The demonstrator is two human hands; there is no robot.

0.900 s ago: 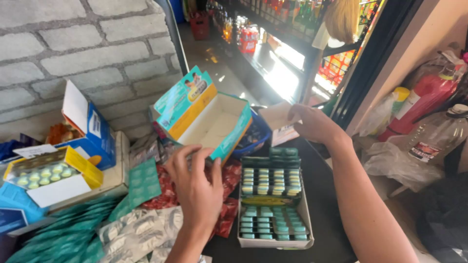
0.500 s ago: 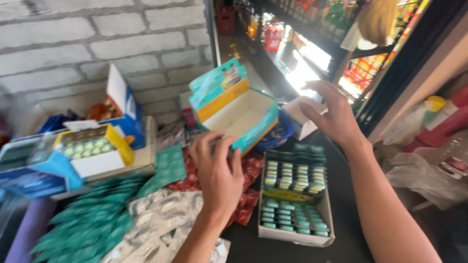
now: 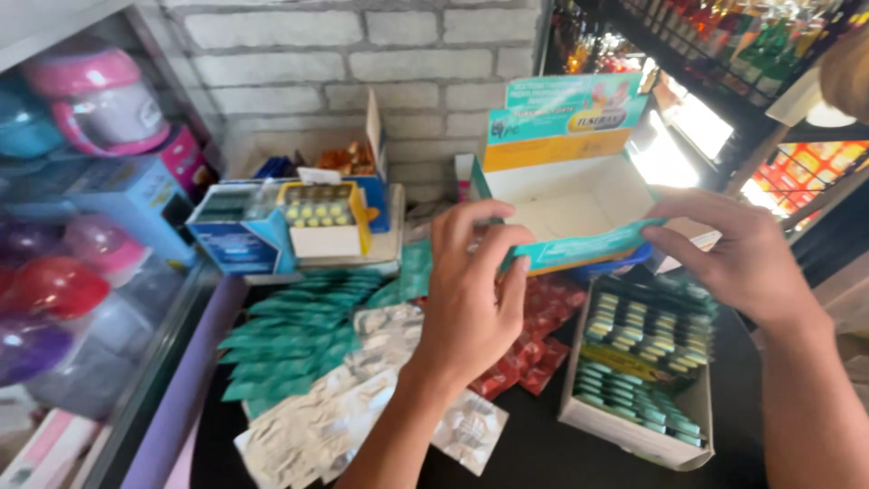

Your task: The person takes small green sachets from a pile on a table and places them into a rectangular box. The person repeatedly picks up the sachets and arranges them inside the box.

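Observation:
My left hand (image 3: 471,290) and my right hand (image 3: 738,249) both grip the front wall of an open teal-and-orange cardboard box (image 3: 570,204), one at each end. The box is empty inside and its lid flap stands upright. Below my left hand lie red blister strips (image 3: 543,340), silver blister strips (image 3: 362,398) and green blister strips (image 3: 294,340). Under my right hand sits a white carton (image 3: 634,430) packed with green-and-white blister strips.
A blue box (image 3: 235,235) and a yellow-lidded box of pills (image 3: 321,217) stand at the back by a grey brick wall (image 3: 362,54). Pink and red round items fill a glass case (image 3: 81,226) at left. Shelves with bottles (image 3: 751,45) run at right.
The view swung left and closer. My left hand rose from the strips to the box's front edge, and my right hand came forward onto its right end. The box turned upright, facing me.

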